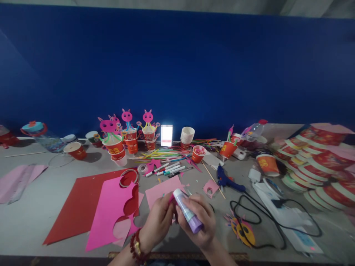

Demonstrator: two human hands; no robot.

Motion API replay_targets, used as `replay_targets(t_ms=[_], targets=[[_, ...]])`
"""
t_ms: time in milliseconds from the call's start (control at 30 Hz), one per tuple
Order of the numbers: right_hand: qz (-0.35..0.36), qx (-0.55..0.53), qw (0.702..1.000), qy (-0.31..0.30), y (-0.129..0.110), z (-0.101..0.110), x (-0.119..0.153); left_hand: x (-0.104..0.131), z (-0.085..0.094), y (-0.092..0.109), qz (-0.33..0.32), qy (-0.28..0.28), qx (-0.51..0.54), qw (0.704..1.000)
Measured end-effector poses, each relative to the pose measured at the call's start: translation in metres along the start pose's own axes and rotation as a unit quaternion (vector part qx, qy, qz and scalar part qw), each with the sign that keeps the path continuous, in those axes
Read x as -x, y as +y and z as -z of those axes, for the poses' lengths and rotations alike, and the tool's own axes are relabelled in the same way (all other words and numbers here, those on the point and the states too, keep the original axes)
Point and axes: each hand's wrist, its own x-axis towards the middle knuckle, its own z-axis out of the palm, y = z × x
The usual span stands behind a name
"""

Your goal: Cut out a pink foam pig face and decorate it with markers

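My right hand [204, 216] is wrapped around a glue stick [189, 213] with a white top end and a purple base, tilted with the white end up and to the left. Beside it, my left hand [158, 218] is closed with fingertips pinching a small magenta paper piece [171, 200], mostly hidden by the fingers and the glue stick. The two hands almost meet over the front middle of the table. Pale pink paper [158, 188] lies just beyond them. Left of my left hand is a bright pink sheet [108, 210] with round cutouts, lying over red paper [73, 207].
Several markers [173, 169] and a tape roll [142, 169] lie ahead. Pink creature figures [148, 117] stand in paper cups at the back. On the right are a blue glue gun [229, 181], a black cable [260, 214], a power strip [273, 205] and stacked red cups [318, 166].
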Motion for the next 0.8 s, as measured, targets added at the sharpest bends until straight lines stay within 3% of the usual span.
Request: replay_targets(t_ms=[233, 367, 533, 667, 800], targets=[[0.000, 0.033, 0.999, -0.016, 0.006, 0.002, -0.004, -0.001, 0.000, 0.002, 0.007, -0.016, 0.005, 1.000], [0.011, 0.013, 1.000, -0.024, 0.008, -0.002, -0.001, -0.002, 0.000, 0.001, -0.003, 0.005, 0.003, 1.000], [-0.009, 0.013, 1.000, -0.015, 0.006, -0.004, -0.003, 0.000, 0.000, -0.006, 0.017, -0.021, 0.023, 0.999], [-0.001, -0.010, 1.000, -0.030, 0.005, -0.005, -0.003, 0.001, -0.001, -0.009, -0.003, 0.011, -0.018, 1.000], [-0.029, -0.017, 0.999, -0.022, 0.007, -0.006, -0.002, 0.000, -0.001, -0.007, 0.014, -0.019, 0.011, 1.000]])
